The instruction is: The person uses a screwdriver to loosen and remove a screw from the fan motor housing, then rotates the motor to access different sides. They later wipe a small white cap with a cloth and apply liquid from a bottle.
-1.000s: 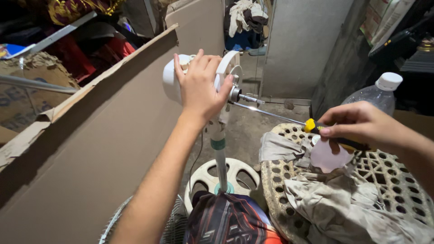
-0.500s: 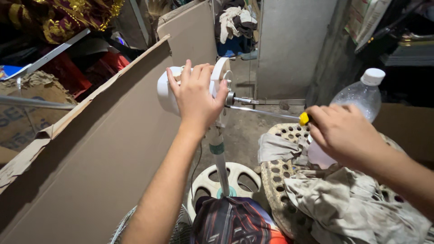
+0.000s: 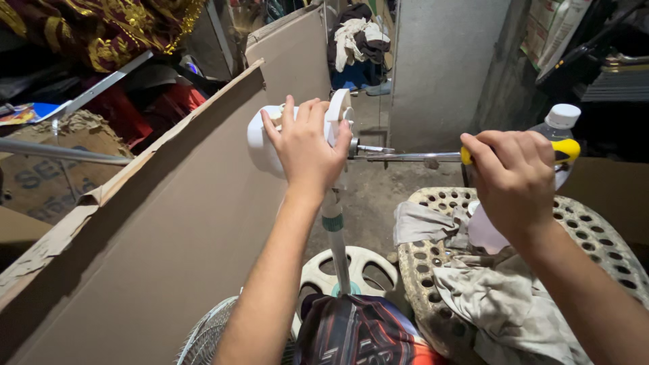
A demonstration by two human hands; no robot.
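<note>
Both hands were busy on a stripped fan: its blades and front guard were already off, the bare motor housing [image 3: 270, 138] up on its pole [image 3: 336, 243]. The left hand [image 3: 307, 145] was clamped around the housing; the right hand [image 3: 517, 179] was closed on a screwdriver [image 3: 433, 157] whose tip met the motor's front, so screw work seemed unfinished.
</note>
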